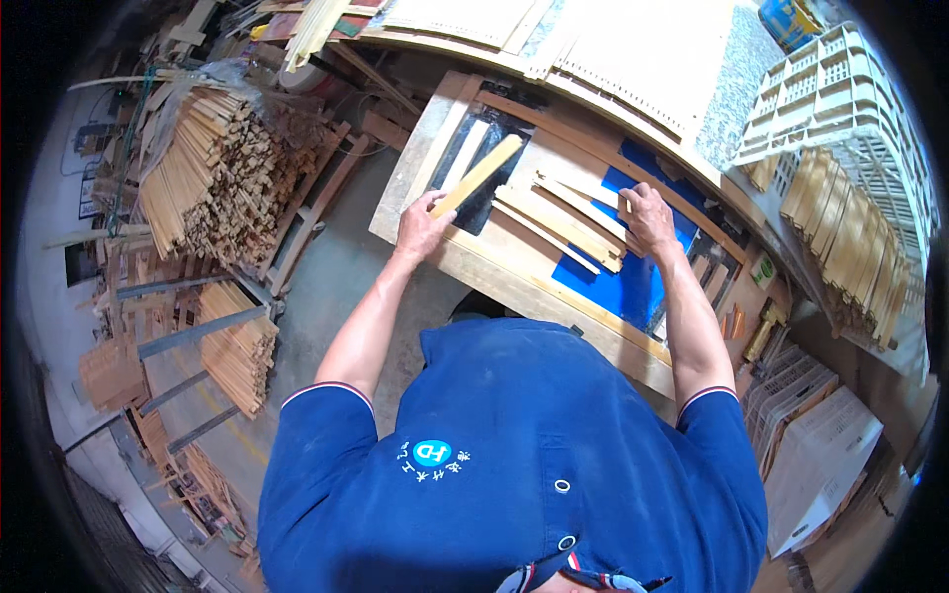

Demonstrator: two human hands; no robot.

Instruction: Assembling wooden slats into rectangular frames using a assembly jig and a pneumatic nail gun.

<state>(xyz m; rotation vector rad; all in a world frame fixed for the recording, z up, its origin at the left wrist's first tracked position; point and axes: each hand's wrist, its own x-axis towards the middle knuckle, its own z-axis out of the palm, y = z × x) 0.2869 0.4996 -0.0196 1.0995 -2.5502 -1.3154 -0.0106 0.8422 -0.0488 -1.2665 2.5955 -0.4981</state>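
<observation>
My left hand (423,227) is closed around the lower end of a flat wooden strip (481,175), which slants up and away to the right over a dark patch of the bench. Several pale wooden strips (559,225) lie loosely side by side in the middle of the workbench (499,259). At their right ends, my right hand (649,219) has its fingers bent and pinched on the end of a thin strip; the fingers partly hide this grip. Beneath the strips, a blue sheet (638,289) covers part of the bench top.
A wooden rail (573,128) edges the bench's far side, with pale boards (633,59) beyond. At right stands a white plastic crate (806,89) near bundled strips (840,232). Large stacks of sticks (222,173) fill the left. White crates (825,465) sit lower right.
</observation>
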